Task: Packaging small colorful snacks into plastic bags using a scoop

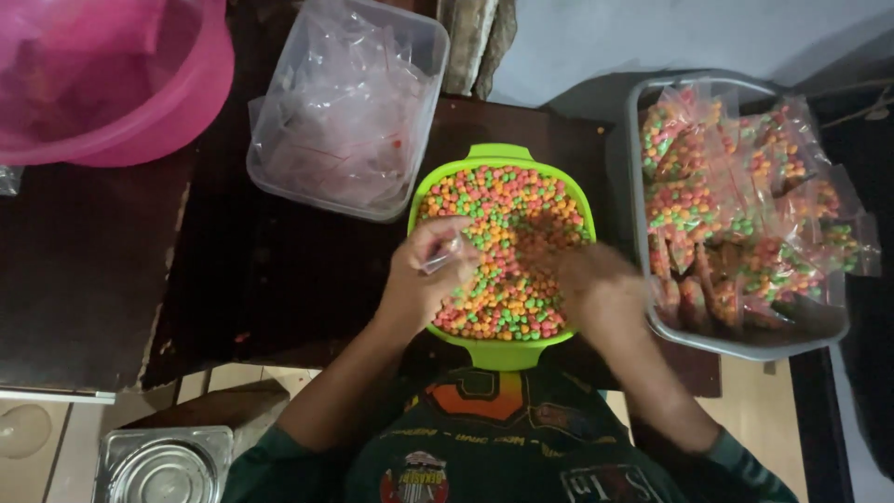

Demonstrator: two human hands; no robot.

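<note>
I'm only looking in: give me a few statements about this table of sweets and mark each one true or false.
1. The green bowl holds small candies in several colours. True.
2. The grey tub on the right is full of empty bags. False: it holds small clear bags already filled with candies.
3. The left hand holds a small clear bag over the bowl. True.
4. The pink basin stands right of the bowl. False: it stands at the far left.
5. The clear container holds empty plastic bags. True.
6. The right hand rests on the dark table. False: it is blurred, over the bowl's right edge.
</note>
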